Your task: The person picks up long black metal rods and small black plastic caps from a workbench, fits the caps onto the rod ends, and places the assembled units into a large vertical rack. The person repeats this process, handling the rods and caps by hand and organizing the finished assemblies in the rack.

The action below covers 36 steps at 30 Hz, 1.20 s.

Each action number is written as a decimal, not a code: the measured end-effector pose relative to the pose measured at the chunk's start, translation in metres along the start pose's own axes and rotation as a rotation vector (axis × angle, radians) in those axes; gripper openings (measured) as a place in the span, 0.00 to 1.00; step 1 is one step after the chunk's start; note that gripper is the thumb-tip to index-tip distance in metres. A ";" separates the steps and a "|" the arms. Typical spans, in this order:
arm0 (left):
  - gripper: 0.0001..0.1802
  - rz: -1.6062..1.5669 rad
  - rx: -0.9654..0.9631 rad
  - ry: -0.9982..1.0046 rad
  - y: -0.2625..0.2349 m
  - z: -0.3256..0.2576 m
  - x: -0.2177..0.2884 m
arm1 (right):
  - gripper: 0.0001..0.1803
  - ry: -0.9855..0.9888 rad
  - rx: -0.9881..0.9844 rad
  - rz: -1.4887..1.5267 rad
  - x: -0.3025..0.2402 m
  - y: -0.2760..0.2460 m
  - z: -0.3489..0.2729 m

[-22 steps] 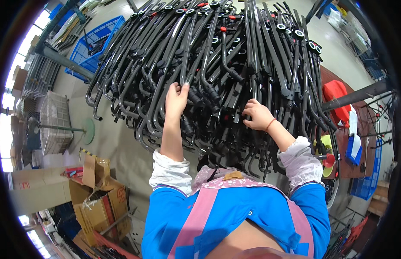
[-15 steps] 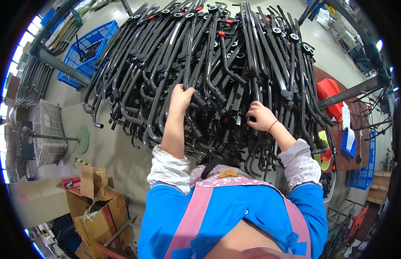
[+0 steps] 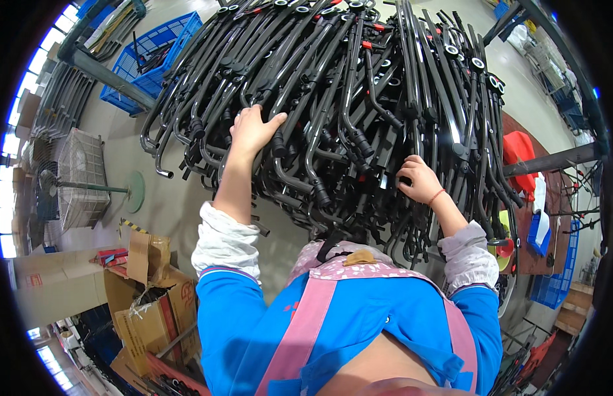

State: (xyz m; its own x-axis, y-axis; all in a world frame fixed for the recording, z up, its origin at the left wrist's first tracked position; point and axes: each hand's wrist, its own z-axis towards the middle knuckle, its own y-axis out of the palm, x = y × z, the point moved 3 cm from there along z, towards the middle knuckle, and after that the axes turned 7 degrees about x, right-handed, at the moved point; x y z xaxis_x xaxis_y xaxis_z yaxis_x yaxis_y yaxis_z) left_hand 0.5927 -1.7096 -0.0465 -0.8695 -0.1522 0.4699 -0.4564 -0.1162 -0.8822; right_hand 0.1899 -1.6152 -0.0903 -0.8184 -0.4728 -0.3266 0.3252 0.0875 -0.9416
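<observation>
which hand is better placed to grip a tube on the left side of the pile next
Probably the left hand: it is at the pile of black tubes, left of its middle, and looks open. The right hand is farther right, partly curled.

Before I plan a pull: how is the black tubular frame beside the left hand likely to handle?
The black tubular frame beside the left hand is probably stiff, since its long tubes hold their bends. Its glossy surface may be somewhat slippery. It could snag or drag the surrounding frames, which crowd and cross closely around it.
</observation>
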 end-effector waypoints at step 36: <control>0.38 -0.452 -0.324 0.064 0.110 -0.064 0.281 | 0.18 0.004 0.256 -0.055 -0.013 0.017 -0.022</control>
State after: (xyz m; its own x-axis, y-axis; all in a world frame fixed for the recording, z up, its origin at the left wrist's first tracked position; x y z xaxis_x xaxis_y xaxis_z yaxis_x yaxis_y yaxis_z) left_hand 0.2863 -1.7023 -0.0137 -0.5788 -0.0965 0.8097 -0.8125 0.1528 -0.5625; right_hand 0.1956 -1.5881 -0.1037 -0.8399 -0.4672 -0.2760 0.3890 -0.1637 -0.9066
